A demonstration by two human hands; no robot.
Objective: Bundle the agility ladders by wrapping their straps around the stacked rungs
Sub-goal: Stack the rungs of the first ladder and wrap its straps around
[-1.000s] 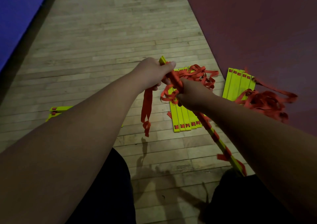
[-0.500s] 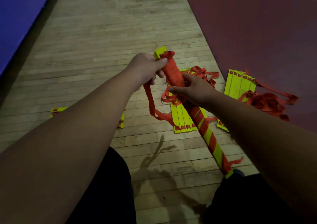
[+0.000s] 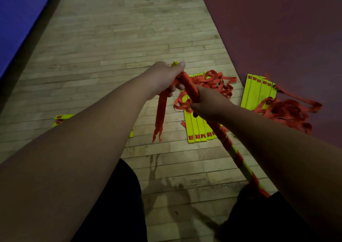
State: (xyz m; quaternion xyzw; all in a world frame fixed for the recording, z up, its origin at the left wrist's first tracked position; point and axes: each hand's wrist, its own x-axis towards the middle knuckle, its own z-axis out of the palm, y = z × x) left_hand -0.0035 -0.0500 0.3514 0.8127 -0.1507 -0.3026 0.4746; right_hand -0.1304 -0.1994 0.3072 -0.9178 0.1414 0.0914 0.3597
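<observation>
1. The bundle [image 3: 190,86] is one ladder's stacked rungs held up in the air over the floor [image 3: 111,38]. It slants from up by the left hand down toward the person's right knee. Orange strap is spiralled along most of it, tight near the top, with yellow showing through lower down.
2. The left hand [image 3: 162,77] is curled round the top end with the thumb pressed on it. The right hand [image 3: 209,104] is gripping the bundle a bit lower.
3. A strap tail [image 3: 160,115] hangs loose below the left hand, so I'd say this one is nearly wrapped but needs the end wound on or tucked in.
4. The second ladder [image 3: 196,128] lies on the floor just behind, rungs side by side and straps in a messy pile. Not started.
5. Same goes for the third ladder [image 3: 259,91], over on the red mat [image 3: 277,28].
6. There's a yellow piece [image 3: 63,117] to the left, mostly hidden by the forearm, so I can't tell its state.
</observation>
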